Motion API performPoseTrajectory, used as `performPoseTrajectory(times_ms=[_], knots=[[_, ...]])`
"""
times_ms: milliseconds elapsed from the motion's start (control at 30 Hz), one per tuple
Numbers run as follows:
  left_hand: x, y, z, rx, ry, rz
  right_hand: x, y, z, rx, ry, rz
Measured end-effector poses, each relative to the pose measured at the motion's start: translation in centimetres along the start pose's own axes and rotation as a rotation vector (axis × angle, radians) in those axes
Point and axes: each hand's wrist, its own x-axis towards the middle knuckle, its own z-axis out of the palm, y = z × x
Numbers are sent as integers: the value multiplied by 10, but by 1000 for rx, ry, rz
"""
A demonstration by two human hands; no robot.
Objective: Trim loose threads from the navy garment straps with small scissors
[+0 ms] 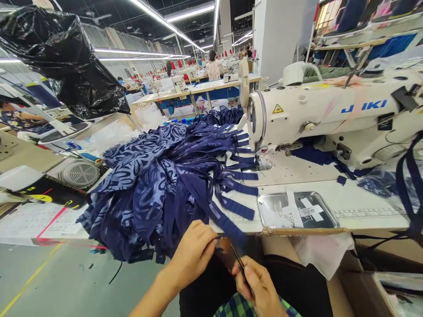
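My left hand (193, 253) is closed, pinching the end of a navy blue strap (228, 224) that hangs off the table's front edge. My right hand (259, 286) is closed round a small pair of thread snips (237, 259), whose tip points up toward the strap end just right of my left fingers. The strap belongs to a big pile of navy lace garments (155, 185) heaped on the left half of the sewing table (363, 207). Both hands are below the table edge, over my lap.
A white Juki sewing machine (330, 114) stands at the right, needle plate (261, 165) before it. A metal tray (297, 211) with paper labels lies near the front edge. A black plastic bag (66, 57) hangs at upper left. People work at far tables.
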Motion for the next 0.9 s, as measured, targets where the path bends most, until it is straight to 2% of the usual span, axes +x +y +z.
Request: performPoseTrajectory(times_ms=[100,200,333,433,500,633,800,900], knots=[[-20,11,-10,-101,40,-14,-6,13,-2,-43,-153,8],[-27,17,-18,-143,57,-38,-9,19,0,-24,-216,34],[-21,17,-19,-204,-52,-12,-6,14,8,16,-183,118],[-17,16,-17,-245,-176,-67,-1,8,14,119,-140,149],[-17,15,-16,-278,-217,-116,1,7,14,176,-136,136],[-24,14,-19,-384,-183,-234,3,13,8,165,-182,110],[-28,18,-27,-529,-188,-373,11,9,3,275,-20,268],[-19,24,-26,-512,-195,-399,22,-1,4,219,-24,273]])
